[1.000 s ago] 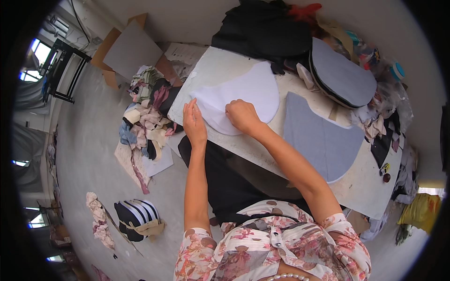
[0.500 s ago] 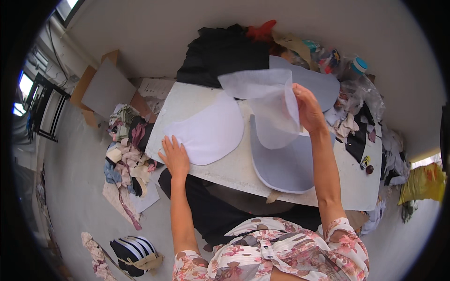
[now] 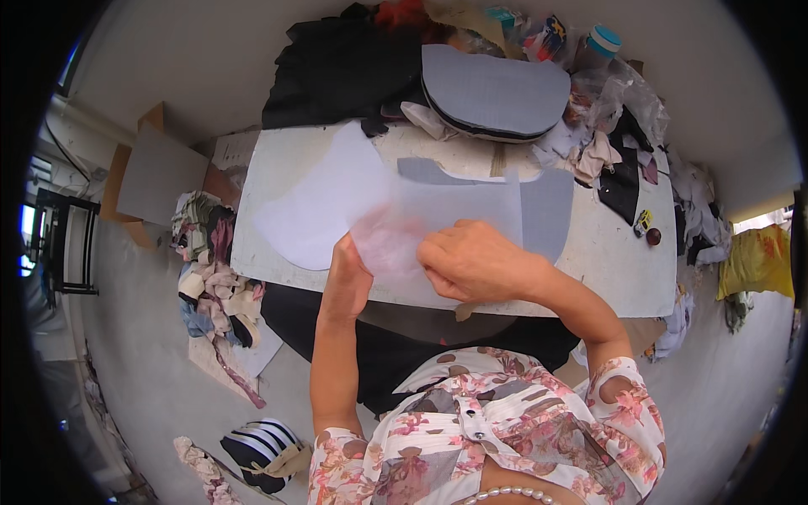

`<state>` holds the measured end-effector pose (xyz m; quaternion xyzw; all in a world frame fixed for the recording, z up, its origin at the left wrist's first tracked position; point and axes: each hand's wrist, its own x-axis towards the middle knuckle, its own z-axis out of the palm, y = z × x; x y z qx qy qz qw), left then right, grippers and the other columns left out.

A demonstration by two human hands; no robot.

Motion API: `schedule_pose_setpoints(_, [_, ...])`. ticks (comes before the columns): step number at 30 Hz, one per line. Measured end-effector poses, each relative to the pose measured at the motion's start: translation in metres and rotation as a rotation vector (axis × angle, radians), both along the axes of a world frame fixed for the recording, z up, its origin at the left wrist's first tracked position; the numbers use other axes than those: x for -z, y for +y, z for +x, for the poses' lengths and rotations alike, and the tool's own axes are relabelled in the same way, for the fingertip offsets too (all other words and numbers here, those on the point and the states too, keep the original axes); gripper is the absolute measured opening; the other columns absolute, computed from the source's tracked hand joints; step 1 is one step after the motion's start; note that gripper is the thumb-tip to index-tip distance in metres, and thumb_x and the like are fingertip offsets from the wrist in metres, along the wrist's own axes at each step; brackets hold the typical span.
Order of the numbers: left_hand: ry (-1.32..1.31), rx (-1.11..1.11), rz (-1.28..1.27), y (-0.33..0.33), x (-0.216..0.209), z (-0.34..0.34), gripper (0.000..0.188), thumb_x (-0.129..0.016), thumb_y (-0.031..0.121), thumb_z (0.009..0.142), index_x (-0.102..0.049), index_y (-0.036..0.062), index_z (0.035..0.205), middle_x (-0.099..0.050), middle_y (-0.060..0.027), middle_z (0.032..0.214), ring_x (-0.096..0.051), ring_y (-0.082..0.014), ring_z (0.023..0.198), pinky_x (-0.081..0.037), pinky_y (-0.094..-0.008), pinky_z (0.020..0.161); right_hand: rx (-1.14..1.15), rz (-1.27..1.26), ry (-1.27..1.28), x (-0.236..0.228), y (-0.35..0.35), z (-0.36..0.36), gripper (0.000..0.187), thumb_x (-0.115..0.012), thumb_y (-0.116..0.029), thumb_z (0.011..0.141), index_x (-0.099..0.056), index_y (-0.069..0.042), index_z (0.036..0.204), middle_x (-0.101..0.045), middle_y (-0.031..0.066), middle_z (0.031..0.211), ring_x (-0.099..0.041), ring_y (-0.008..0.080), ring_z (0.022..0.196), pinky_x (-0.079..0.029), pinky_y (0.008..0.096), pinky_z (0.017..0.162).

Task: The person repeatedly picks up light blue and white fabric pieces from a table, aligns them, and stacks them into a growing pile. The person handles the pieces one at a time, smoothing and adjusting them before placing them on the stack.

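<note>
A translucent white sheet is raised over the table between my hands, blurred by motion. My left hand grips its left side, the fingers showing only faintly through it. My right hand is closed in a fist on the sheet's near right part. Flat on the table at left lies a white curved piece. Behind the sheet, and partly covered by it, is a grey-blue curved piece.
A stack of grey-topped curved pieces stands at the table's back, beside black fabric. Fabric scraps and a blue-lidded jar crowd the back right. More scraps lie at left, near a cardboard box.
My left hand has left the white piece and come to the translucent sheet. My right hand has moved down and left with the sheet. The head view has shifted.
</note>
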<state>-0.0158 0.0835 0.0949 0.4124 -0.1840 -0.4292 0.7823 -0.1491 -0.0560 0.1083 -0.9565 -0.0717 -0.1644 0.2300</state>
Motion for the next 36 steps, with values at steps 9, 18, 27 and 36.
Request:
schedule_pose_setpoints(9, [-0.838, -0.113, 0.238, 0.013, -0.016, -0.002, 0.018, -0.059, 0.009, 0.094, -0.067, -0.0019, 0.105, -0.07, -0.0089, 0.082, -0.064, -0.0128, 0.073, -0.047, -0.0228, 0.058, -0.079, 0.277, -0.322, -0.027, -0.025, 0.014, 0.033, -0.069, -0.024, 0.078, -0.06, -0.007, 0.105, -0.063, 0.0071, 0.083, -0.062, 0.0284, 0.081, -0.042, 0.042, 0.089])
schedule_pose_setpoints(18, [-0.667, -0.174, 0.168, 0.051, -0.033, -0.004, 0.015, -0.066, 0.011, 0.089, -0.066, -0.0034, 0.093, -0.067, -0.01, 0.071, -0.063, -0.0138, 0.062, -0.047, -0.0233, 0.057, 0.176, 0.387, 0.092, -0.008, -0.077, -0.108, 0.02, -0.075, -0.014, 0.075, -0.062, -0.004, 0.087, -0.065, 0.0072, 0.08, -0.064, 0.0193, 0.077, -0.048, 0.0353, 0.086])
schedule_pose_setpoints(27, [-0.278, -0.06, 0.25, -0.034, 0.035, 0.02, 0.018, -0.066, 0.016, 0.09, -0.065, -0.0017, 0.096, -0.063, -0.0031, 0.072, -0.057, -0.0082, 0.058, -0.046, -0.021, 0.054, 0.603, 1.057, 0.0, 0.024, -0.102, -0.145, 0.01, -0.07, -0.004, 0.078, -0.062, -0.003, 0.084, -0.061, -0.0011, 0.076, -0.056, 0.0065, 0.071, -0.044, 0.0216, 0.065])
schedule_pose_setpoints(36, [-0.619, -0.159, 0.414, -0.075, 0.088, 0.041, 0.022, -0.068, 0.022, 0.089, -0.068, 0.0, 0.09, -0.06, 0.0033, 0.07, -0.05, -0.0039, 0.06, -0.039, -0.0186, 0.055, 0.814, 1.016, -0.02, 0.072, -0.121, -0.131, 0.015, -0.067, -0.017, 0.086, -0.062, -0.003, 0.083, -0.056, -0.0034, 0.071, -0.049, 0.0056, 0.062, -0.039, 0.0213, 0.055])
